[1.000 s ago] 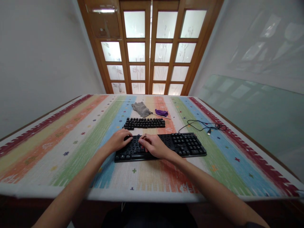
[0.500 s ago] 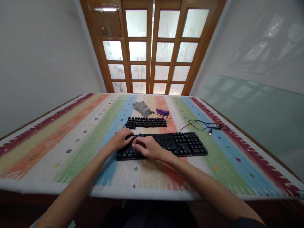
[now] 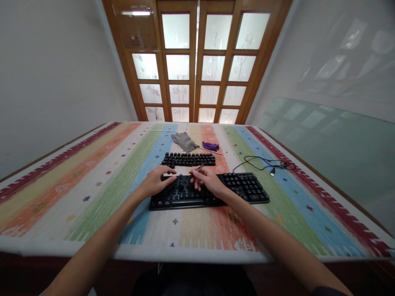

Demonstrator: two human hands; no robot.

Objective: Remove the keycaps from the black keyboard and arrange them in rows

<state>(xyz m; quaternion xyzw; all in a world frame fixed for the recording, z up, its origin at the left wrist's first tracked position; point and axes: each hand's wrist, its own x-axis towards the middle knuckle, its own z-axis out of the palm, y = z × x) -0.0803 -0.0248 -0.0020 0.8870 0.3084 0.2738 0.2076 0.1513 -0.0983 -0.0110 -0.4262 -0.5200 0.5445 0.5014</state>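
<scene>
A black full-size keyboard [image 3: 188, 202] lies across the striped cloth, with many keycaps off its main block and the number pad still capped. My left hand [image 3: 156, 181] grips its upper left corner, thumb on top and fingers along the back edge. Over the middle of the keyboard, my right hand [image 3: 207, 180] is raised slightly, pinching a small thin tool [image 3: 200, 167] that points up; its exact kind is too small to make out. Just behind the keyboard, loose black keycaps [image 3: 193, 159] stand in rows.
Farther back lie a grey cloth glove [image 3: 184, 142], a purple cloth [image 3: 210, 146] and a thin rod [image 3: 212, 151]. The keyboard's cable [image 3: 262, 160] coils on the right, its USB plug [image 3: 273, 172] nearby. The table's striped cloth [image 3: 101, 218] reaches the front edge.
My right hand has moved right and up, away from my left hand, uncovering bare switches on the keyboard's left part. My left hand has stayed nearly where it was.
</scene>
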